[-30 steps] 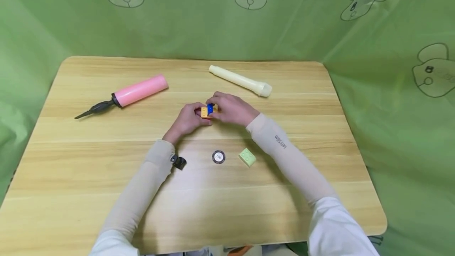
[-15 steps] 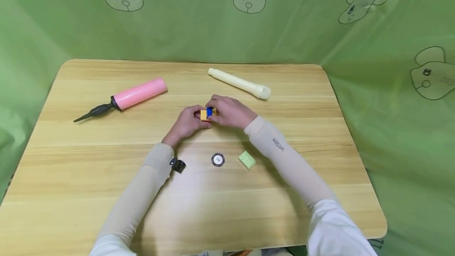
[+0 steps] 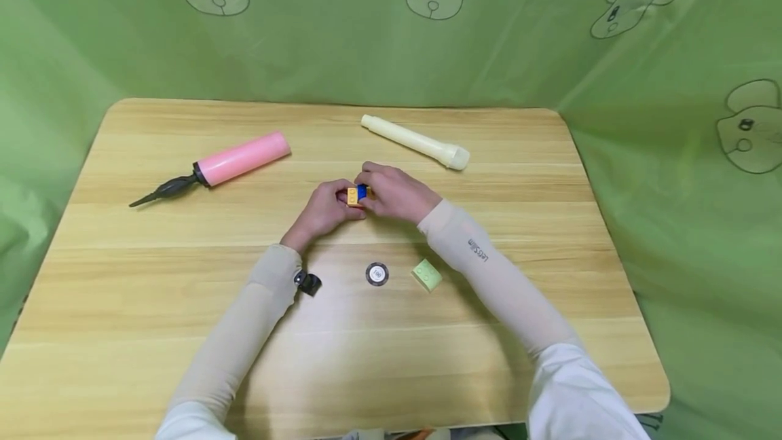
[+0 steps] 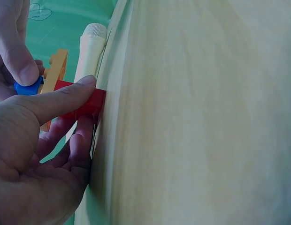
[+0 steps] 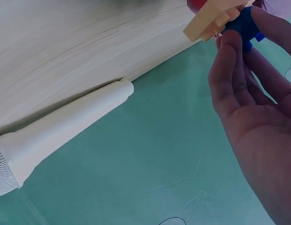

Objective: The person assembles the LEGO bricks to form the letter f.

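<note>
My left hand grips a red toy brick low over the table, thumb along one side and fingers on the other. On the red brick sits a yellow-orange studded brick, its studs facing up. My right hand pinches a blue toy brick between thumb and fingers. The blue brick is against the studded face of the yellow-orange one; whether it is fully pressed down I cannot tell. In the head view the fingers hide most of the red brick.
A pale green brick and a round black-and-white chip lie nearer the person on the wooden table. A cream toy microphone lies behind the hands, a pink hand pump to the left. Green curtain surrounds the back.
My right hand and the blue brick have shifted very slightly toward the left hand and the person. Both hands keep their hold; the head view wavers a little.
</note>
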Demonstrator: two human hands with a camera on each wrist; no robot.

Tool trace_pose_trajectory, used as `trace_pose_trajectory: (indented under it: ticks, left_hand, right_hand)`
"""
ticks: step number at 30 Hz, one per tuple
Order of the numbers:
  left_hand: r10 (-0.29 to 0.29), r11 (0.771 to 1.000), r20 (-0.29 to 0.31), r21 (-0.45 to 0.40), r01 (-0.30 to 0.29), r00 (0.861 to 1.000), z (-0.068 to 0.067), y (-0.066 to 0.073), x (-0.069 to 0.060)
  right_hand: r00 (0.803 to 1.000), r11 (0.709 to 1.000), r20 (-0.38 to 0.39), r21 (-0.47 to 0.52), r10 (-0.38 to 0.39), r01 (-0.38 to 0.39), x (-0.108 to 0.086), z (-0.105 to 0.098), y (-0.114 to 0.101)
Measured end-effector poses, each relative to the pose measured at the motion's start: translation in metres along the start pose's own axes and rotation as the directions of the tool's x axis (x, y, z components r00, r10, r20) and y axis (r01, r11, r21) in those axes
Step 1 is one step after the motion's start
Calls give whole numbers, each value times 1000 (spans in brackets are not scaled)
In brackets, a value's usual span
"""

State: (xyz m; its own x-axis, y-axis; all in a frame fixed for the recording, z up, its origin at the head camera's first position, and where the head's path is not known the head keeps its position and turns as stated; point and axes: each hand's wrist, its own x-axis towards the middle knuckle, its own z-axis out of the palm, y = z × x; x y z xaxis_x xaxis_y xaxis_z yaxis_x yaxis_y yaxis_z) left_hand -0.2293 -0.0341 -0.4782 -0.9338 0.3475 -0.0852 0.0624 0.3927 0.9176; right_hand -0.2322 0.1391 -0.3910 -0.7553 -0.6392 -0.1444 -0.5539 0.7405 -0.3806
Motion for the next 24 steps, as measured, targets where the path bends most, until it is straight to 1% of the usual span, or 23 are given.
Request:
trace_pose_trajectory:
  ticks: [7,13,16,21,24]
  left_hand:
    - [-2,1000,-2,15,2,1000,0,0,0]
    - [3,1000,-3,12,-3,1000,0,2,1]
    - [-1,1000,-3,14,1,1000,0,1,1]
    - [1,1000,-4,22,-1,1000,-1,0,1]
    - [-5,1000,6,20,4,1000,0,0,0]
  right_hand:
    - [1000,1000,17,-7,-6,6,2,0,-3]
    - [1000,1000,-3,-15,5,-5,1,1,-1]
    - [1000,999,-13,-39,5,-5,1,3,1]
    - [1000,994,-24,-107,-1,-2,0,4,3]
    - [1000,992,-8,-126,24,-25,-4,5,4]
